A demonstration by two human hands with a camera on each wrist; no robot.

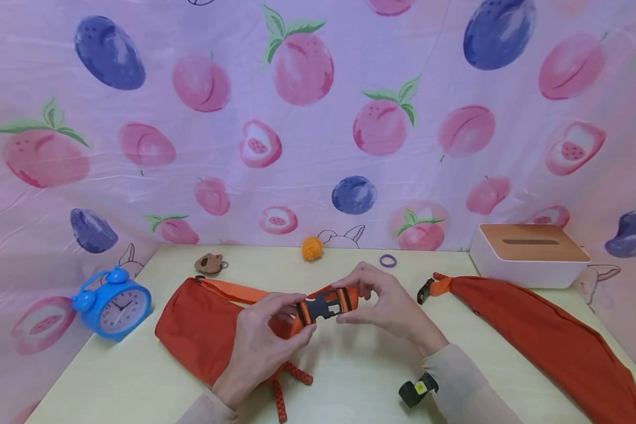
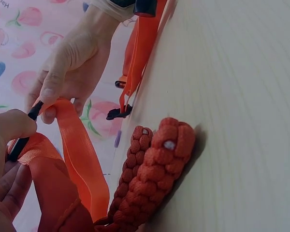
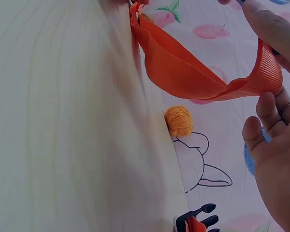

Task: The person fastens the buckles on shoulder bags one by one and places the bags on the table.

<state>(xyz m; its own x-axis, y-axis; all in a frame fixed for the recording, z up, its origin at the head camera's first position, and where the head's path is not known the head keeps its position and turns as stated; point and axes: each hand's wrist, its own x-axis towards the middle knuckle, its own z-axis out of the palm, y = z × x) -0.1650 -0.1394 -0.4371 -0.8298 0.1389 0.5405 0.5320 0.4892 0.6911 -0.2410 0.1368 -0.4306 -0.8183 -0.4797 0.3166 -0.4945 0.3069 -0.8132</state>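
Both hands hold a dark side-release buckle (image 1: 323,307) on an orange strap (image 2: 82,150), above the table. My left hand (image 1: 262,333) pinches its left half between thumb and fingers; my right hand (image 1: 384,300) pinches the right half and webbing. The halves meet end to end; I cannot tell whether they are fully locked. The strap belongs to a red-orange bag (image 1: 196,330) lying behind and left of my left hand. Two braided red cords (image 2: 157,169) extend from that bag onto the table. In the right wrist view, the strap (image 3: 183,77) loops down from my right fingers.
A second red-orange bag (image 1: 551,341) lies at right, its pronged buckle (image 1: 425,291) toward the middle. A blue alarm clock (image 1: 118,306) stands left. Along the back are a brown trinket (image 1: 209,263), yarn ball (image 1: 312,249), purple ring (image 1: 388,261) and tissue box (image 1: 527,271).
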